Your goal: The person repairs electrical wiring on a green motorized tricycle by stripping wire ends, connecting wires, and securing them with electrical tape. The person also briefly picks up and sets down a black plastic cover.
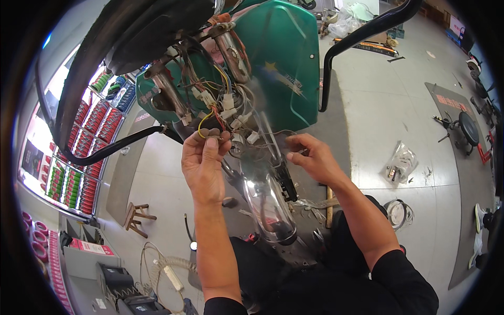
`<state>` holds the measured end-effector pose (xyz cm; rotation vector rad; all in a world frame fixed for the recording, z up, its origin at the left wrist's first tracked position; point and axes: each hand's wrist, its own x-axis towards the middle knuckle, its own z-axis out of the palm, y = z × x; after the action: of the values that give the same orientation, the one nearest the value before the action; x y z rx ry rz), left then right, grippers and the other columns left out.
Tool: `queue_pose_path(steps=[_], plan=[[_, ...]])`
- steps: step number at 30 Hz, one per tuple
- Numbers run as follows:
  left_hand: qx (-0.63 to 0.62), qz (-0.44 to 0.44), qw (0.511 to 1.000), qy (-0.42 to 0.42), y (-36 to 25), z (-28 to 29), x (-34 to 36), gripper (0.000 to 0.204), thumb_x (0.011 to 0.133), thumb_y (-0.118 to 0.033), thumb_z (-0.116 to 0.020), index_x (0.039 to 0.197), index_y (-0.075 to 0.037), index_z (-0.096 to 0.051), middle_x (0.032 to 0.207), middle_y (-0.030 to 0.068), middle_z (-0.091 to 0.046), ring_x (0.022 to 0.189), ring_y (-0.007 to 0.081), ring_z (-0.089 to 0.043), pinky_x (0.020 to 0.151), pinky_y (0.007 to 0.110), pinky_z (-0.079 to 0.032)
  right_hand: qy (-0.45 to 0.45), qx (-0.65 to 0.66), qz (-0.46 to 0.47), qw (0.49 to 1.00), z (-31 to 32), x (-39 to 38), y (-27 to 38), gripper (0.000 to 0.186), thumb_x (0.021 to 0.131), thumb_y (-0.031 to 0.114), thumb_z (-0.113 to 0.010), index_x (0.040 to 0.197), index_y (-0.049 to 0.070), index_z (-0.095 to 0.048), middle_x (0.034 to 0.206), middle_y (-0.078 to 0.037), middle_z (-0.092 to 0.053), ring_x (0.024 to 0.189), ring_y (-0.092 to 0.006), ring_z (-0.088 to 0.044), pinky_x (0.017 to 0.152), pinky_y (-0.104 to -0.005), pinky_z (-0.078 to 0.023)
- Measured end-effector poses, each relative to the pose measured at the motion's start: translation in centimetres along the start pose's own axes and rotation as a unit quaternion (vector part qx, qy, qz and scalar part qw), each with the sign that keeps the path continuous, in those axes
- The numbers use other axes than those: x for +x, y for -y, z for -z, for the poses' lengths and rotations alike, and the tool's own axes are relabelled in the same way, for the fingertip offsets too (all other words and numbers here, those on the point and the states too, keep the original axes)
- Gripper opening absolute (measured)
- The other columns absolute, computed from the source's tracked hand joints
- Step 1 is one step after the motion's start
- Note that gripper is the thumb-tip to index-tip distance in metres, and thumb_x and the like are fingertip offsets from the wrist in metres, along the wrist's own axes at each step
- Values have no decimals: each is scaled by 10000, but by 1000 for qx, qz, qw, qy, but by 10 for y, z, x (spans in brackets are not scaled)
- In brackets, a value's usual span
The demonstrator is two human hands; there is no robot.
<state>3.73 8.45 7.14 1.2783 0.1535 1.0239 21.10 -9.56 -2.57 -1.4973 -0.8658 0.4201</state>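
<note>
A person's left hand (203, 157) is pinching a yellow wire (200, 124) below clustered white connectors (228, 101) and a green panel (283, 58), apparently steadying its end, while the right hand (317, 158) is hovering half-curled, its grip unclear.

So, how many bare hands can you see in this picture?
2: the left hand at the yellow wire, and the right hand just right of the wiring. Others may be hidden or outside the view.
</note>
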Motion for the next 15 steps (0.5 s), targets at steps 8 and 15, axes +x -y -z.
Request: queue_pose_path(steps=[8, 15], plan=[[17, -1, 1000, 9, 2, 2, -1, 212, 1030, -104, -672, 1227, -54, -612, 1182, 94, -714, 1088, 234, -714, 927, 355, -605, -6, 27, -8, 1000, -8, 2, -1, 382, 888, 71, -784, 1259, 38, -699, 1111, -86, -664, 1005, -190, -662, 865, -323, -535], [24, 6, 1000, 5, 0, -2, -2, 188, 1044, -114, -650, 1209, -30, -616, 1151, 88, -724, 1059, 222, -720, 905, 351, -591, -6, 36, -4, 999, -9, 0, -4, 382, 897, 80, -785, 1263, 24, -693, 1112, -79, -677, 981, -169, -668, 851, -316, -551]])
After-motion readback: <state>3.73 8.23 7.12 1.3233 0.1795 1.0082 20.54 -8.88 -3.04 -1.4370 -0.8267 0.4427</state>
